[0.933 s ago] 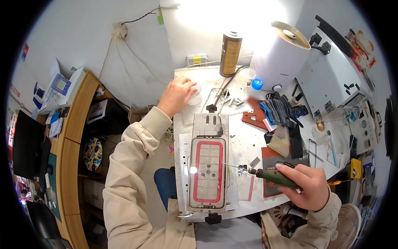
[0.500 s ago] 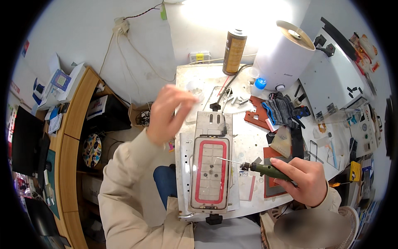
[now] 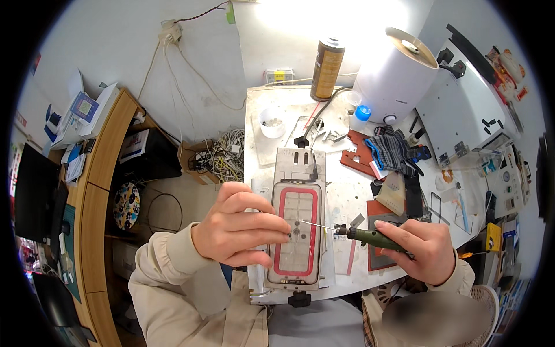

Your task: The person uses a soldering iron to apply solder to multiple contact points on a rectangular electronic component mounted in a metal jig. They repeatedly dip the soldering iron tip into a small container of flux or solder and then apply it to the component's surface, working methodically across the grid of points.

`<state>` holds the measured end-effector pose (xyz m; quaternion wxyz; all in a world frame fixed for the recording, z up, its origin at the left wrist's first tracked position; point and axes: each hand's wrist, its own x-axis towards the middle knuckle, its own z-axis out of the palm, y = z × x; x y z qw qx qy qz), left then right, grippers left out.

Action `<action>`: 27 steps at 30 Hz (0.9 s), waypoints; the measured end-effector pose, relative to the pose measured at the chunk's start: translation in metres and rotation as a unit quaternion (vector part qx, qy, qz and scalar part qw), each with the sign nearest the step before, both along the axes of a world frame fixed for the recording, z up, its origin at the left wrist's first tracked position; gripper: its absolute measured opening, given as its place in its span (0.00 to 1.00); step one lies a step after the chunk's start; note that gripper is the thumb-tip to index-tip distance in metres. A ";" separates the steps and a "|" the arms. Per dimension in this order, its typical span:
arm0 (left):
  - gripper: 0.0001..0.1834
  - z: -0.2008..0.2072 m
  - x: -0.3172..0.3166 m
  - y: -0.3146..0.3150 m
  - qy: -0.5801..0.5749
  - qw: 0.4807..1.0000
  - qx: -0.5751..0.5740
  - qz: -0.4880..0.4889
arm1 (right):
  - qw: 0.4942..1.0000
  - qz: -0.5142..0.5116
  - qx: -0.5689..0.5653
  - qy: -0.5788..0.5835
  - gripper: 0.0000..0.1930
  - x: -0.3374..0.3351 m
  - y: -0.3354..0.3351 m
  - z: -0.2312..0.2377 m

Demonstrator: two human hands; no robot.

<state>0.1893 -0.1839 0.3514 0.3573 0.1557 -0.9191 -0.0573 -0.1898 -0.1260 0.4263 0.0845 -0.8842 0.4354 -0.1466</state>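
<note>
My right hand (image 3: 422,251) is wrapped around a dark green pen-shaped power tool (image 3: 373,237). Its thin metal shaft (image 3: 318,224) points left, the tip over a grey metal plate fixture (image 3: 299,168). A translucent panel (image 3: 292,260) with a red rectangular border (image 3: 315,237) lies on the fixture, with small dark round spots near its middle. My left hand (image 3: 240,228) is over the panel's left side, fingers stretched and thumb apart. Nothing shows in it; whether the fingertips touch the panel, I cannot tell.
A small white cup (image 3: 272,124) stands beyond the fixture. Behind are a spray can (image 3: 326,69), a blue-capped bottle (image 3: 361,115) and a white cylindrical appliance (image 3: 393,81). Gloves (image 3: 393,151) and reddish-brown plates (image 3: 358,156) lie to the right. A black knob (image 3: 299,299) sits at the fixture's near end.
My left hand has come down and nearer, from beside the cup to the panel's left side. The fixture has shifted slightly. My right hand with the green tool stays almost still.
</note>
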 end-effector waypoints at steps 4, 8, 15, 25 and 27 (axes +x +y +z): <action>0.26 0.002 0.001 0.001 -0.013 1.000 -0.004 0.009 | 1.000 -0.006 -0.004 -0.002 0.31 0.000 0.002 0.000; 0.25 0.004 0.001 0.002 -0.014 1.000 -0.005 0.014 | 1.000 -0.002 0.011 -0.005 0.31 -0.004 0.006 -0.002; 0.24 0.006 0.001 0.005 -0.024 0.999 -0.008 0.025 | 1.000 0.005 0.016 -0.012 0.30 -0.004 0.010 -0.003; 0.30 0.008 -0.001 0.009 -0.038 0.998 -0.010 0.044 | 0.999 0.024 0.024 -0.018 0.30 -0.007 0.020 -0.001; 0.28 0.009 -0.002 0.008 -0.038 0.998 -0.011 0.042 | 0.999 0.022 0.021 -0.017 0.29 -0.007 0.022 -0.001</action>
